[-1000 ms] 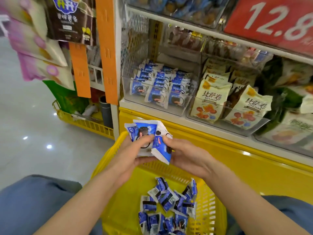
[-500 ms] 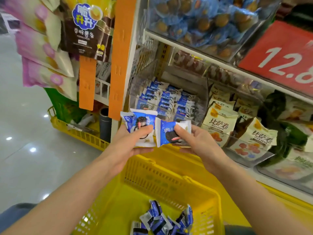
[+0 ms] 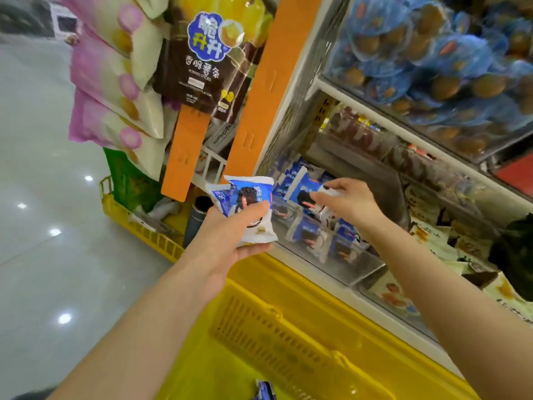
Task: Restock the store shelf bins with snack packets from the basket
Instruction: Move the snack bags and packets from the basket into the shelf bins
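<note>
My left hand (image 3: pixel 227 235) grips a small stack of blue-and-white snack packets (image 3: pixel 245 200) in front of the shelf's left end. My right hand (image 3: pixel 346 203) pinches one blue snack packet (image 3: pixel 307 192) over the clear shelf bin (image 3: pixel 354 267), which holds several matching packets standing in rows. The yellow basket (image 3: pixel 288 342) sits below my arms. Only one packet (image 3: pixel 264 391) shows at its bottom edge.
An orange upright strip (image 3: pixel 259 90) and hanging crisp bags (image 3: pixel 115 82) flank the shelf's left end. A bin of yellow-and-white packets (image 3: pixel 432 249) stands right of the blue one. Blue-wrapped round snacks (image 3: pixel 432 53) fill the shelf above. Grey floor lies on the left.
Both hands rose from above the basket toward the shelf. My right hand took one packet away from the stack and carried it over the bin. The view tilted upward.
</note>
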{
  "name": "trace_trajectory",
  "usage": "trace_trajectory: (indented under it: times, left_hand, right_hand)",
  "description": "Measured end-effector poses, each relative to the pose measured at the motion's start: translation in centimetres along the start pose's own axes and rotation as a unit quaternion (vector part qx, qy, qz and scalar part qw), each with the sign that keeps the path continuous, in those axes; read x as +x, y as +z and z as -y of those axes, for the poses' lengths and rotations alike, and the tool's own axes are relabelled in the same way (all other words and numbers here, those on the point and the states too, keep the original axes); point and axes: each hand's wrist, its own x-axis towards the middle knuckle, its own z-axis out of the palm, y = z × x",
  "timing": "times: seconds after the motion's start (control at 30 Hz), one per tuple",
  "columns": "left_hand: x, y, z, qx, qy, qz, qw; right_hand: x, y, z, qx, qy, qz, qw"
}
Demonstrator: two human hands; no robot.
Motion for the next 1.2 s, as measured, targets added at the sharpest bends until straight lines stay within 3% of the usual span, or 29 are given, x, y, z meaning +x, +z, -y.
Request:
trace_trajectory:
  times: [0.23, 0.43, 0.53, 0.63, 0.7, 0.77, 0.87, 0.93, 1.07, 1.2]
  left_hand:
    - [0.8, -1.0, -1.2, -0.008, 0.005, -0.032, 0.999]
    - [0.6, -1.3, -1.5, -0.011, 0.012, -0.036, 0.999]
    - [0.4, -1.0, -1.5, -0.007, 0.012, -0.034, 0.999]
    - [0.1, -0.6, -1.4, 0.003, 0.008, -0.028, 1.0]
    - [-0.1, -0.3, -1.0, 0.018, 0.0, -0.019, 1.0]
    - [-0.5, 0.0, -0.7, 0.038, -0.006, -0.001, 0.999]
    - [-1.1, 0.6, -0.2, 0.083, -0.015, 0.046, 0.995]
    - [-1.6, 1.0, 0.0, 0.114, -0.02, 0.065, 0.991]
    - [-2.1, 1.4, 0.4, 0.131, -0.02, 0.073, 0.989]
    - [-1.5, 1.7, 0.1, 0.058, -0.048, 0.011, 0.997]
  right_hand:
    - [3.8, 3.7, 0.4, -0.055, 0.012, 0.173, 0.983]
    - [4.5, 4.9, 0.1, -0.098, 0.002, 0.217, 0.971]
    - [3.9, 4.4, 0.3, -0.076, -0.015, 0.188, 0.979]
    - [1.9, 3.4, 1.5, -0.025, -0.05, 0.054, 0.997]
    - [-0.6, 2.8, 2.6, 0.022, -0.123, 0.004, 0.992]
    - [-3.5, 2.5, 3.6, 0.066, -0.15, 0.037, 0.986]
    - [-7.1, 2.5, 4.4, 0.126, -0.068, 0.176, 0.974]
    - [-8.3, 2.2, 4.4, 0.15, -0.021, 0.227, 0.962]
    - [-9.3, 1.2, 3.9, 0.201, 0.008, 0.19, 0.961]
    - [-8.4, -0.1, 3.7, 0.255, 0.035, 0.12, 0.959]
